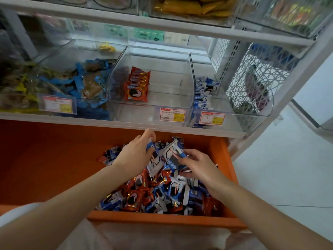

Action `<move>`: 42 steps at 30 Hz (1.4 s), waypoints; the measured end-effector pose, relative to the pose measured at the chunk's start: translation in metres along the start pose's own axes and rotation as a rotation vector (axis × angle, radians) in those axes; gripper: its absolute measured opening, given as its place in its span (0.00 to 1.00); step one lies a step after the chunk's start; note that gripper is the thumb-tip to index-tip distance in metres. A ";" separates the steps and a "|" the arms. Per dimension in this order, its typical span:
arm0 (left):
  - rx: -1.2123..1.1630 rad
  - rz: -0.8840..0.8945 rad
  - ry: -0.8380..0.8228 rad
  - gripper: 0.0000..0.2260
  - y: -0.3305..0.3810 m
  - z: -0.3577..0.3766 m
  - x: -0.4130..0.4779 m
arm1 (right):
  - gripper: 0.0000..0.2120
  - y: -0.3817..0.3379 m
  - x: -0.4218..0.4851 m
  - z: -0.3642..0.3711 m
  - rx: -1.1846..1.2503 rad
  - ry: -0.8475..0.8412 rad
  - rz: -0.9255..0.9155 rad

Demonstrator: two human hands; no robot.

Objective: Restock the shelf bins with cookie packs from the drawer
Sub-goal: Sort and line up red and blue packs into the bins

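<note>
Step in hand: picking. Both hands are down in the open orange drawer (162,219) below the white shelf (72,117).

- Left hand (136,152): near the drawer's back edge, fingers curled over a blue-and-white foil cookie pack (150,147), forefinger sticking up free. The palm hides whether it has more than one.
- Right hand (197,164): just beside it, toward the drawer's right wall. Thumb and fingers pinch a second blue-and-white pack (175,156), which sits slightly above the pile.

Stock: a loose heap of mixed blue-and-white and red foil packs (134,197) fills the drawer's right half, back edge to front edge.

On the shelf:
- Middle clear plastic bin (140,110): one short row of red packs (137,85) against its left wall, the rest bare.
- Right clear plastic bin (243,112): a row of blue-and-white packs (202,92) along its left wall.

Judgement: restock is at an early stage, with both bins mostly unfilled. The next move probably calls for raising both hands past the shelf's front edge and dropping the blue packs into the right bin, not the middle one. The packs need sorting by colour, and the foil looks slippery, so a firm grip is needed.
</note>
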State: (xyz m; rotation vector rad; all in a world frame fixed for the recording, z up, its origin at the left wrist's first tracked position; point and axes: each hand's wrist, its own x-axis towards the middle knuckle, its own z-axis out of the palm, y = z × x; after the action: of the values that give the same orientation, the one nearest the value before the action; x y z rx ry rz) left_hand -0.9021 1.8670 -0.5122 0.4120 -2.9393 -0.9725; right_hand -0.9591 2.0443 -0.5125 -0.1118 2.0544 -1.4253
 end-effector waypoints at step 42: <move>-0.251 0.221 0.102 0.02 0.034 -0.015 0.000 | 0.16 -0.047 -0.008 -0.035 -0.670 -0.090 -0.494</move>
State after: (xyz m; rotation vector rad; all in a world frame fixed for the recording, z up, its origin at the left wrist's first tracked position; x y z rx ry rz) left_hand -0.9088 1.8842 -0.4797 0.1211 -2.6546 -1.2258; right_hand -0.9844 2.0569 -0.4604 -0.9939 2.4454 -0.8880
